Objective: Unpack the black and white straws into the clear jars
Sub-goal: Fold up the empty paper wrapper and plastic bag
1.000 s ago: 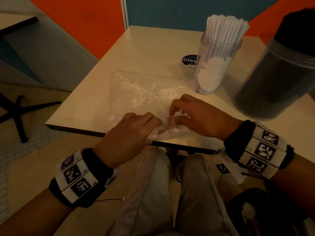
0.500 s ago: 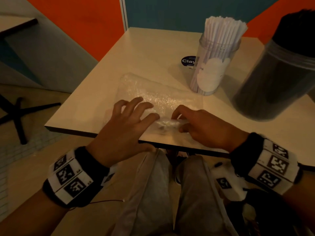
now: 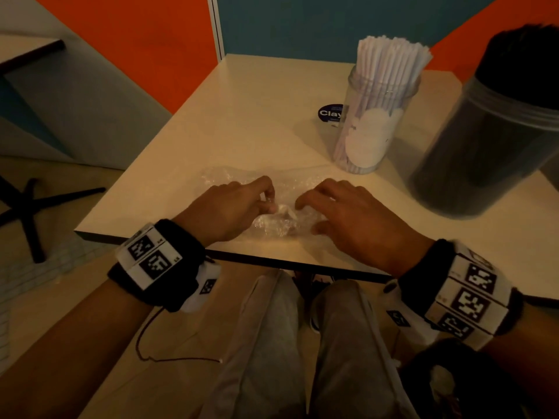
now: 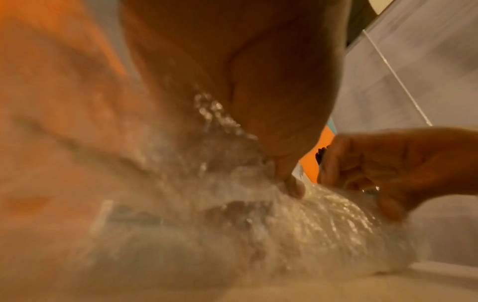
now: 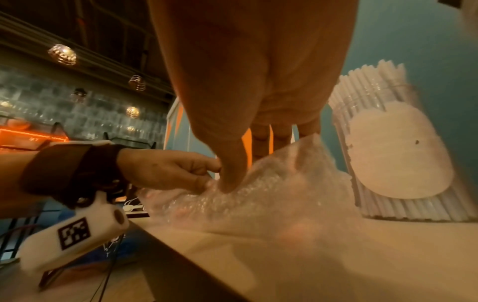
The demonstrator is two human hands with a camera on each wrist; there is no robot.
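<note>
A crumpled clear bubble-wrap bag (image 3: 279,219) lies near the table's front edge. My left hand (image 3: 239,204) and right hand (image 3: 341,207) both bunch it, fingers curled into the plastic; the wrist views show the bag (image 4: 297,224) (image 5: 258,194) gathered under the fingers. A clear jar (image 3: 373,128) packed with white straws (image 3: 390,55) stands behind my right hand. A second clear jar (image 3: 484,146) filled with black straws (image 3: 523,62) stands at the far right, blurred. In the right wrist view the white-straw jar (image 5: 401,153) is close by.
The beige table (image 3: 242,131) has a dark front edge just under my wrists. A round blue sticker (image 3: 328,113) lies by the white-straw jar. Another table and a chair base (image 3: 27,207) stand to the left. My knees are below the table edge.
The bag lay spread flat; both hands have drawn together and scrunched it into a small bundle near the table's front edge.
</note>
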